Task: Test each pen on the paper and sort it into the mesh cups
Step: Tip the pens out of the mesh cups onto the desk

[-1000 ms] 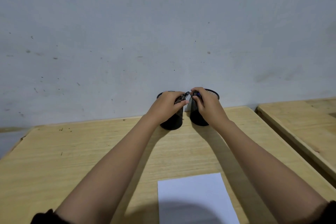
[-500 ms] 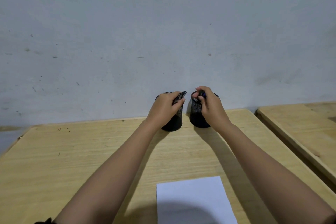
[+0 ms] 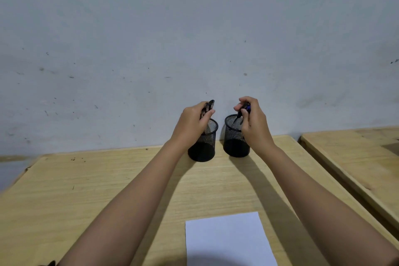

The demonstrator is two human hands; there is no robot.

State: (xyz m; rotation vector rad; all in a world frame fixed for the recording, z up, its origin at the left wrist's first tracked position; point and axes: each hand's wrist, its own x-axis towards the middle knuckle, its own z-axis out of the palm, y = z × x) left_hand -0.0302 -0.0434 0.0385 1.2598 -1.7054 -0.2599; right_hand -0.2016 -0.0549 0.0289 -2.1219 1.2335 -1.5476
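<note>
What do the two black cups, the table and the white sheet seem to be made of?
The left cup and the right cup look like matte black metal mesh: light shows through fine holes. The table seems pale wood, or wood-look laminate, with grain lines. The sheet looks like plain matte white paper, thin and flat.

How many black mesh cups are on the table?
2. The left cup stands below the left hand, the right cup below the right hand, both by the wall.
</note>
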